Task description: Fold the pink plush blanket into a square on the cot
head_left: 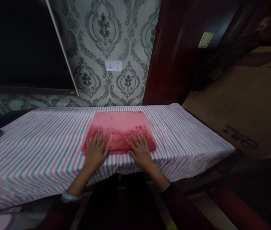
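A folded red towel (pixel 119 126) lies flat on a table covered with a pink, grey and white striped cloth (pixel 41 140). My left hand (pixel 97 150) rests palm down on the towel's near left edge, fingers stretched out. My right hand (pixel 140 150) lies palm down on the towel's near right edge, its fingers spread as well. Neither hand grips anything. A pale bangle (pixel 71 195) sits on my left wrist.
Patterned wallpaper with a small label reading 277 (pixel 113 66) rises behind the table. A dark screen (pixel 18 44) leans at the back left. A dark red door (pixel 173 54) stands at the right, with a cardboard box (pixel 243 111) beside the table's right end.
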Action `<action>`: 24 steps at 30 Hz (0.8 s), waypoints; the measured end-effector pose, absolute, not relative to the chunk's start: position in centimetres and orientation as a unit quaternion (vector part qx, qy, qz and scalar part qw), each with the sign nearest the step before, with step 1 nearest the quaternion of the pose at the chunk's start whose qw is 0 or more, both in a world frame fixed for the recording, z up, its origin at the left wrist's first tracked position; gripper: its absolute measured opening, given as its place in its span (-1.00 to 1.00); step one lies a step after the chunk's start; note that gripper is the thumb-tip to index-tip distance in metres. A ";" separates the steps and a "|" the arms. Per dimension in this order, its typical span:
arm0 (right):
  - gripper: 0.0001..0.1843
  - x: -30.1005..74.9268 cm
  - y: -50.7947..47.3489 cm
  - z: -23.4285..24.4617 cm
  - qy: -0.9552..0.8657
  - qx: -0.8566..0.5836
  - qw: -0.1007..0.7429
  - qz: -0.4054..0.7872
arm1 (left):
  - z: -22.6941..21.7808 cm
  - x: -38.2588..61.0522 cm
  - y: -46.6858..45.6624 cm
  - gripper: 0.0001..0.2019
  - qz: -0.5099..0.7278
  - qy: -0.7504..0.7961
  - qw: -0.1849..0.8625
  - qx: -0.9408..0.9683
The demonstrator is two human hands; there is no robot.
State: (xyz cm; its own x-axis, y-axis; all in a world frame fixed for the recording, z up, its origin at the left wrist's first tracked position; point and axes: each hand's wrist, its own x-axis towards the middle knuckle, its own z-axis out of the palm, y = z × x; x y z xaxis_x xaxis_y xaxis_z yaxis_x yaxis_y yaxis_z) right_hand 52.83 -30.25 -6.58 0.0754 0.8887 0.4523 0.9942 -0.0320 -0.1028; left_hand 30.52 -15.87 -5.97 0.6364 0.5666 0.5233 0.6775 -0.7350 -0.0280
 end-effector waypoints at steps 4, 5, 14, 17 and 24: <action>-0.37 52.9 -30.2 -6.7 -0.669 -0.700 0.202 -0.147 | -6.1 30.4 -16.0 -0.49 -0.273 -0.337 0.116 -0.894; -0.37 53.0 -30.3 -6.7 -0.669 -0.700 0.200 -0.147 | -6.1 30.4 -15.9 -0.48 -0.275 -0.335 0.115 -0.894; -0.50 57.5 -31.9 -8.1 -0.588 -0.741 0.279 -0.166 | -6.2 30.3 -15.8 -0.51 -0.291 -0.321 0.110 -0.895; -0.46 59.5 -32.6 -9.4 -0.533 -0.733 0.398 -0.145 | -6.1 29.3 -15.6 -0.55 -0.333 -0.333 0.109 -0.875; -0.43 62.3 -32.6 -9.5 -0.432 -0.719 0.543 -0.030 | -6.2 25.1 -13.6 -0.46 -0.414 -0.509 -0.089 -0.750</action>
